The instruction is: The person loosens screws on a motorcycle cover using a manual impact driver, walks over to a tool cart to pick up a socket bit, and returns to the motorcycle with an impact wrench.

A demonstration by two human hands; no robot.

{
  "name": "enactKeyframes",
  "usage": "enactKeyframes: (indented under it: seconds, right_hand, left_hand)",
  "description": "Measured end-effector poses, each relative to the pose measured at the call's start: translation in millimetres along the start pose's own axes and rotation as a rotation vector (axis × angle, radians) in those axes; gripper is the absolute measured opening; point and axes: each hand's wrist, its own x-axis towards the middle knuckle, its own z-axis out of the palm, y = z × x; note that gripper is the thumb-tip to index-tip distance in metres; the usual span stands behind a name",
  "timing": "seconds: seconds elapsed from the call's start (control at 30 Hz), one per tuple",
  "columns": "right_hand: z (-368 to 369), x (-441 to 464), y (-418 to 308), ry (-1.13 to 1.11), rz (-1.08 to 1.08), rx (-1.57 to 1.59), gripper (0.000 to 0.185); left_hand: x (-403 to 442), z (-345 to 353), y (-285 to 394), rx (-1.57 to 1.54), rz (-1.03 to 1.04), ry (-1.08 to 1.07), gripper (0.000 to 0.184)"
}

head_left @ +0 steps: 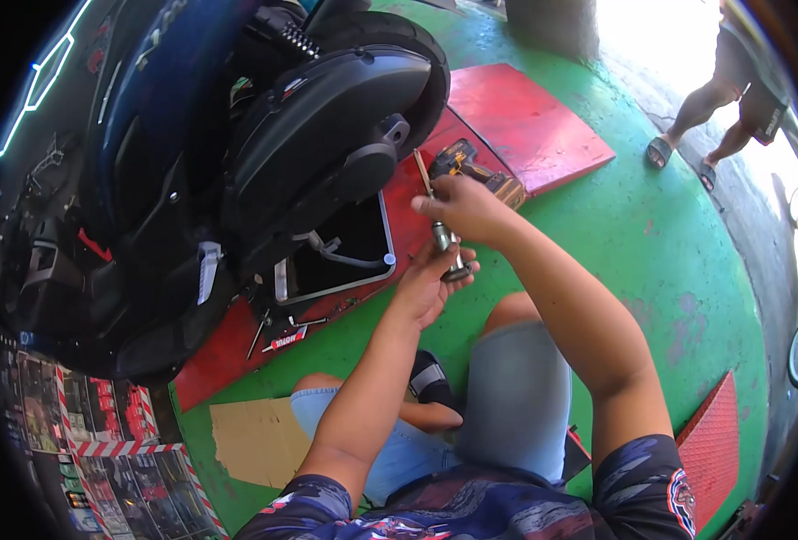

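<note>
My left hand point(430, 286) is wrapped around the lower part of a silver, cylindrical metal tool point(442, 236), which looks like a socket piece with a dark round end at the bottom. Just above it, my right hand point(466, 211) has its fingers closed about the upper end of the same tool. A thin tan rod point(421, 169) sticks up past those fingers; whether it is joined to the tool I cannot tell. Beyond my right hand lies a yellow-and-black cordless power tool point(480, 171), partly covered by the hand.
A dark scooter point(336, 126) stands at left on a red lift platform point(534, 126). Below its engine sits a grey-rimmed black tray point(388, 225). Small tools and a red Motul item point(286, 338) lie nearby. Cardboard point(255, 441) is on the green floor. Another person point(727, 99) stands upper right.
</note>
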Motion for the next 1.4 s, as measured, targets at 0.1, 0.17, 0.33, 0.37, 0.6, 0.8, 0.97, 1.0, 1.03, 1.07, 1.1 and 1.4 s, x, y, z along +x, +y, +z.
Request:
enactKeyframes:
  seconds: [0.1, 0.17, 0.33, 0.37, 0.6, 0.8, 0.97, 1.0, 1.03, 1.07, 1.1, 1.4]
  right_hand:
    - [0, 0, 32, 0.025, -0.111, -0.239, 0.085]
    - [-3, 0, 55, 0.056, -0.108, -0.256, 0.087]
    - [-8, -5, 102, 0.130, -0.223, -0.092, 0.089]
    - [-7, -3, 109, 0.126, -0.219, -0.083, 0.089]
    - [5, 18, 112, 0.352, -0.256, -0.125, 0.056]
    - [8, 35, 91, 0.338, -0.128, 0.152, 0.050]
    - [7, 45, 71, 0.350, -0.187, 0.266, 0.057]
    - [7, 48, 69, 0.328, -0.184, 0.252, 0.057]
    - [7, 51, 68, 0.306, -0.180, 0.236, 0.058]
    - [8, 54, 67, 0.303, -0.179, 0.236, 0.058]
    - [9, 57, 66, 0.306, -0.175, 0.222, 0.058]
    - [21, 64, 73, 0.346, -0.172, 0.230, 0.061]
  left_hand:
    - [47, -15, -6, 0.063, 0.084, -0.058, 0.037]
    - [61, -10, -5, 0.059, 0.066, -0.068, 0.033]
    - [91, -9, -11, 0.013, 0.010, 0.005, 0.036]
    - [95, -9, -9, 0.015, 0.004, 0.013, 0.036]
    - [105, -8, 17, 0.163, 0.011, 0.082, 0.040]
    - [128, -24, 53, 0.186, 0.205, 0.182, 0.042]
    - [139, -26, 62, 0.194, 0.314, 0.197, 0.038]
    - [140, -28, 63, 0.194, 0.312, 0.199, 0.038]
    - [141, -32, 65, 0.190, 0.321, 0.202, 0.037]
    - [142, -35, 67, 0.186, 0.332, 0.205, 0.036]
    - [144, -39, 68, 0.164, 0.328, 0.203, 0.037]
    - [147, -38, 68, 0.204, 0.341, 0.250, 0.038]
